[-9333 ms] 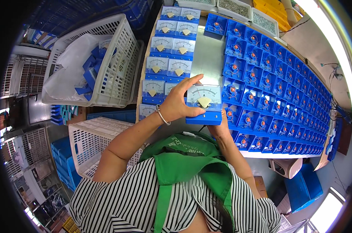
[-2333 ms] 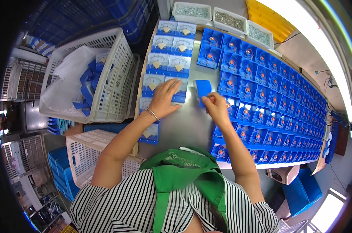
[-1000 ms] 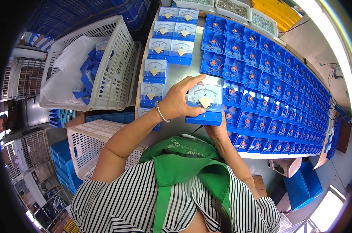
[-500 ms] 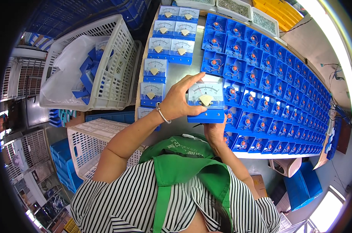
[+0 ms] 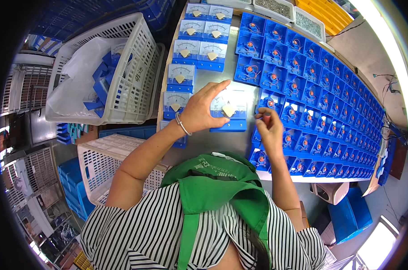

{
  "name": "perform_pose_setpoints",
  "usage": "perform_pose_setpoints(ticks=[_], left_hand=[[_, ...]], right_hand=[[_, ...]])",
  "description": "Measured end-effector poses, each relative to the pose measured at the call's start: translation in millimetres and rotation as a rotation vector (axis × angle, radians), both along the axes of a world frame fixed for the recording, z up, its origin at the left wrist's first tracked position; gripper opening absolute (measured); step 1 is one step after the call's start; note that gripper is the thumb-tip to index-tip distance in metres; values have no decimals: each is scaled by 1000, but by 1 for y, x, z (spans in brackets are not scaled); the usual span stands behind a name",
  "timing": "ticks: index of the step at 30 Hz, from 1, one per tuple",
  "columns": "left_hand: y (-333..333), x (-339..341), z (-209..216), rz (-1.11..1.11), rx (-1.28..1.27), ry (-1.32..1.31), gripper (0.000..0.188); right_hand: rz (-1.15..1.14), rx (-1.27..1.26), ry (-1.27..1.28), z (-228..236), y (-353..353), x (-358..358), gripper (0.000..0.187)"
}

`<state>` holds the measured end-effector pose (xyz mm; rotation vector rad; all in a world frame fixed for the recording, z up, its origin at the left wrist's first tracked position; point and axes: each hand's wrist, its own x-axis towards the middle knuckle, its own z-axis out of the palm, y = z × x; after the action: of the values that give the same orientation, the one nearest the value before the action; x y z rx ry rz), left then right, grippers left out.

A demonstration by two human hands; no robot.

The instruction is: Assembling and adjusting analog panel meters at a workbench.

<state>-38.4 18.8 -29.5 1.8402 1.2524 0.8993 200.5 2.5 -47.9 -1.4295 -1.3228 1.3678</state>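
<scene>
A blue ammeter [image 5: 228,125] with a clear front and a cream fan-shaped piece on its dial is upright over the bench. My left hand [image 5: 202,109] holds it at its left side, the index finger reaching past the top and the thumb at the lower edge. To its right, my right hand [image 5: 271,131] is closed on a small red-handled tool [image 5: 266,118]; the fingers hide most of it. That hand is apart from the meter, in front of the blue open housings [image 5: 290,111], which hold wires and round orange-red parts.
Finished-looking ammeters [image 5: 184,51] stand in two columns along the bench's left edge. A white crate [image 5: 136,67] with blue parts and plastic film is further left. Small bins [image 5: 308,24] of metal bits and a yellow tray [image 5: 323,13] line the far edge.
The meter has moved slightly left and away from me with my left hand. My right hand has come out from beneath it and moved right and up, showing the red-handled tool.
</scene>
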Motion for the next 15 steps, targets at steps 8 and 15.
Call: perform_pose_setpoints(ticks=[8, 15], left_hand=[[-10, 13, -12, -49, -6, 43, 89], [-13, 12, -9, -72, -59, 5, 93]], right_hand=[[130, 462, 449, 65, -9, -32, 25], [99, 455, 483, 57, -9, -31, 26]])
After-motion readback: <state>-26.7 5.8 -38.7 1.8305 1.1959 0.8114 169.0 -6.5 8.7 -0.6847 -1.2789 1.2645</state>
